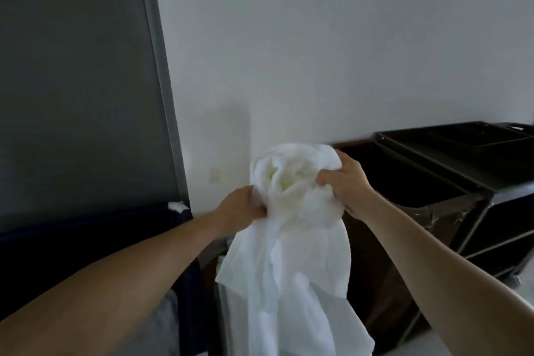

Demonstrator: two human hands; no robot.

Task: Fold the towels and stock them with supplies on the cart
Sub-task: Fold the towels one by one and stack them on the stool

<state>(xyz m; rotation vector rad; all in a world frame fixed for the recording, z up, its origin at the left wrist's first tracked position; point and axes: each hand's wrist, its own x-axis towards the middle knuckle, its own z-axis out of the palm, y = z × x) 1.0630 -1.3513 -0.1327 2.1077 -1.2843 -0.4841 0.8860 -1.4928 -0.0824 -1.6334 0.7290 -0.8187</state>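
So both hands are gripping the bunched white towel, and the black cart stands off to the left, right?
Not quite: the head view shows the black cart off to the right, not the left. The left hand and right hand do both grip the bunched white towel.

place: I take this for a hotel housekeeping area | cart: a dark service cart (505, 225) with a divided tray (433, 136) on top stands to my right, against the wall (318, 37) | linen: a white towel (294, 240) hangs in front of me | room: plain white wall, grey door (72, 66) on my left
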